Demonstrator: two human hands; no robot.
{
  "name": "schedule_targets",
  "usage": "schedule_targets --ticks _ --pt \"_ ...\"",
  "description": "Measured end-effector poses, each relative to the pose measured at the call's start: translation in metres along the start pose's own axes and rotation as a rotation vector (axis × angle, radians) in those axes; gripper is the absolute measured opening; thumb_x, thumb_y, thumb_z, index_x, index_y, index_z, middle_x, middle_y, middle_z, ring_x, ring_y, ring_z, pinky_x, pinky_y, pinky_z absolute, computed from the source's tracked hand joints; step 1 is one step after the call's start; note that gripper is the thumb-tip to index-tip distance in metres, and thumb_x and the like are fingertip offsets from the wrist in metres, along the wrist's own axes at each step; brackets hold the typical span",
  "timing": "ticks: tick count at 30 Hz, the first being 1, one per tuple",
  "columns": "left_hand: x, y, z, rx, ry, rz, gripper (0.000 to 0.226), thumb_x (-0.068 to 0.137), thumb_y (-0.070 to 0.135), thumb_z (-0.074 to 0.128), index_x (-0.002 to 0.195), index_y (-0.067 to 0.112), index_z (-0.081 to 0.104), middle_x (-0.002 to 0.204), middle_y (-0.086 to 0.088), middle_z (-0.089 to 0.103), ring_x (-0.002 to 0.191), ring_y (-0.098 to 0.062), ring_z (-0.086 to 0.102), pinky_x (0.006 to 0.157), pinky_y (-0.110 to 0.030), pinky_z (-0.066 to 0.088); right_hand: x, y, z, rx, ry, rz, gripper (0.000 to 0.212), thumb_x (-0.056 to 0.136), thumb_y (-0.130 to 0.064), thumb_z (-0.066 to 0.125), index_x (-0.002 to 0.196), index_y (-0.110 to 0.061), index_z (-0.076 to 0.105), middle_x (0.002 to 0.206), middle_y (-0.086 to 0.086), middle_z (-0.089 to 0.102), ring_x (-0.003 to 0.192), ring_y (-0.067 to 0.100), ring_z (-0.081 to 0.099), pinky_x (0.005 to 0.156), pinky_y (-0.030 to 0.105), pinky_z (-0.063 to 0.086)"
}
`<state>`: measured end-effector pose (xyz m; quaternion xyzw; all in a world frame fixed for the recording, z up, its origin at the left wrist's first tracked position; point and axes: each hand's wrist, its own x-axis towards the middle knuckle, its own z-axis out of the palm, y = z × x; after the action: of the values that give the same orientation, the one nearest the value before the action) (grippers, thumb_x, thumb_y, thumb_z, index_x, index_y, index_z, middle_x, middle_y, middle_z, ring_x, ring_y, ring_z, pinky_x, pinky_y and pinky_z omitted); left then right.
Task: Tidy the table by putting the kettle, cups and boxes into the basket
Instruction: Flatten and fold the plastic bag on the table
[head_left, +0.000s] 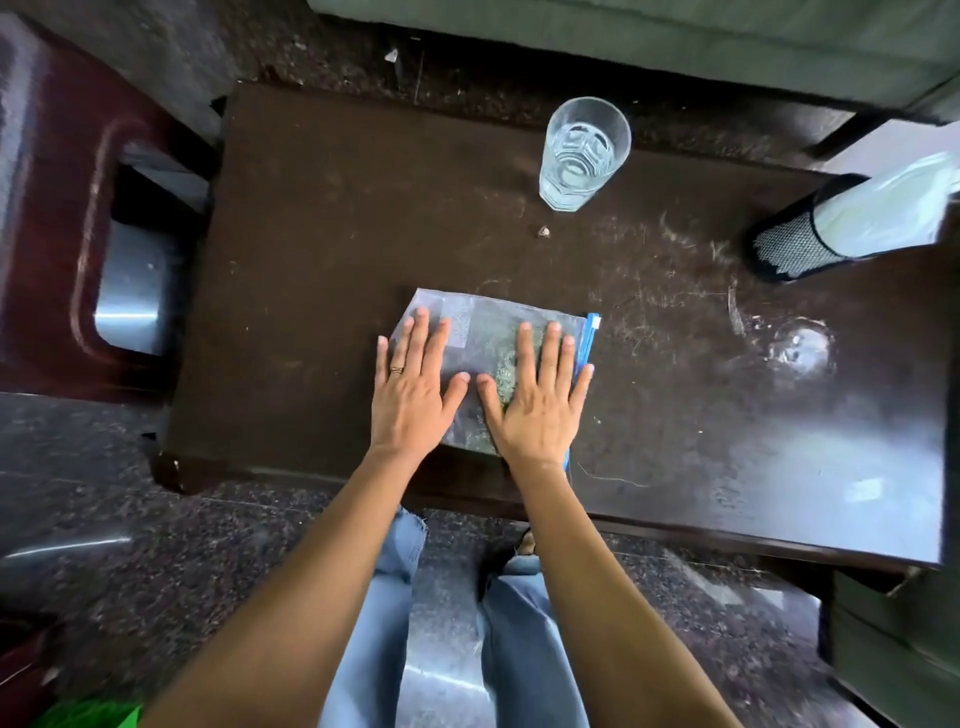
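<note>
A clear zip bag (488, 332) with a blue seal strip and greenish contents lies flat near the front edge of the dark wooden table (322, 249). My left hand (415, 384) rests flat on the bag's left half, fingers straight and spread. My right hand (537, 400) lies flat on its right half beside the blue strip. A clear drinking glass (584, 150) stands upright at the table's far edge, well beyond both hands. No kettle, box or basket shows in view.
A black mesh holder (795, 244) with white plastic in it stands at the table's right side. A dark red plastic stool (62, 218) is on the left. A small crumb (544, 232) lies near the glass. A green object (88, 714) peeks in bottom left.
</note>
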<state>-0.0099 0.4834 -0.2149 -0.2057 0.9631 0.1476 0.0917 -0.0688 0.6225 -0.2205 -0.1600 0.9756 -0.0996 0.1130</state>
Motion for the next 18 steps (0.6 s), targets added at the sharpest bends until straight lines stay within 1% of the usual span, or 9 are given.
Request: schedule_targets --ticks 2,4,5,7,9,11,14,16,18 --pt "0.000 0.004 -0.004 -0.067 0.046 -0.065 0.071 0.091 0.051 0.047 0.149 0.019 0.024 0.159 -0.019 0.008 0.145 -0.038 0.016 0.118 -0.049 0.017 0.000 0.001 -0.002 0.019 -0.002 0.044 0.085 0.088 -0.070 0.030 0.154 -0.019 0.015 0.162 0.010 0.014 0.150 0.026 0.012 0.120 0.049 0.002" --pt "-0.001 0.010 -0.012 -0.211 0.122 -0.205 0.072 0.085 0.047 0.061 0.146 0.020 0.032 0.156 -0.024 0.008 0.139 -0.043 0.025 0.114 -0.049 0.025 0.000 -0.001 -0.002 0.027 -0.002 0.052 0.089 0.087 -0.072 0.030 0.155 -0.017 0.013 0.162 0.011 0.012 0.150 0.025 0.012 0.120 0.049 0.002" --pt "-0.002 0.013 -0.018 -0.296 0.160 -0.279 0.073 0.083 0.043 0.066 0.144 0.021 0.033 0.155 -0.024 0.011 0.135 -0.041 0.031 0.111 -0.049 0.030 0.000 -0.002 -0.002 0.024 -0.005 0.055 0.090 0.087 -0.072 0.030 0.155 -0.016 0.012 0.162 0.011 0.012 0.150 0.025 0.012 0.120 0.049 0.001" --pt "-0.002 0.018 -0.031 -0.449 0.212 -0.386 0.079 0.080 0.035 0.072 0.144 0.021 0.029 0.149 -0.020 0.029 0.128 -0.034 0.042 0.106 -0.048 0.038 0.001 -0.001 -0.002 0.008 -0.015 0.058 0.090 0.087 -0.073 0.029 0.155 -0.016 0.011 0.162 0.011 0.011 0.150 0.026 0.012 0.119 0.049 -0.002" --pt "-0.002 0.021 -0.047 -0.581 0.230 -0.468 0.086 0.077 0.035 0.075 0.144 0.025 0.022 0.133 -0.011 0.052 0.117 -0.027 0.054 0.096 -0.045 0.048 0.001 -0.001 -0.002 -0.009 -0.020 0.055 0.090 0.086 -0.074 0.027 0.155 -0.017 0.011 0.162 0.011 0.012 0.150 0.026 0.012 0.118 0.050 -0.004" --pt "0.000 0.028 -0.066 -0.641 0.208 -0.519 0.088 0.075 0.037 0.076 0.143 0.026 0.022 0.113 -0.001 0.061 0.099 -0.018 0.059 0.085 -0.036 0.050 0.001 -0.001 -0.001 -0.011 -0.008 0.055 0.090 0.086 -0.074 0.026 0.155 -0.017 0.013 0.162 0.011 0.013 0.150 0.027 0.013 0.118 0.051 -0.005" --pt "0.002 0.049 -0.083 -0.772 0.147 -0.474 0.071 0.075 0.034 0.077 0.135 0.021 0.040 0.094 0.009 0.061 0.076 -0.005 0.059 0.072 -0.015 0.044 0.001 -0.001 0.000 -0.019 -0.001 0.057 0.087 0.086 -0.073 0.023 0.155 -0.021 0.013 0.162 0.011 0.013 0.150 0.027 0.012 0.117 0.052 -0.005" --pt "0.002 0.068 -0.084 -0.790 0.118 -0.343 0.053 0.078 0.030 0.075 0.125 0.022 0.052 0.095 0.009 0.064 0.071 -0.003 0.059 0.066 -0.006 0.044 0.001 -0.001 0.000 -0.007 -0.001 0.048 0.080 0.088 -0.069 0.020 0.154 -0.025 0.013 0.162 0.013 0.012 0.150 0.028 0.012 0.117 0.052 -0.004" --pt "0.000 0.085 -0.075 -0.744 0.126 -0.199 0.041 0.083 0.025 0.070 0.121 0.019 0.057 0.104 0.006 0.064 0.074 -0.006 0.057 0.070 -0.006 0.045 0.000 0.001 -0.001 0.049 0.020 0.034 0.069 0.093 -0.056 0.026 0.153 -0.024 0.015 0.160 0.016 0.015 0.149 0.030 0.013 0.119 0.054 0.006"
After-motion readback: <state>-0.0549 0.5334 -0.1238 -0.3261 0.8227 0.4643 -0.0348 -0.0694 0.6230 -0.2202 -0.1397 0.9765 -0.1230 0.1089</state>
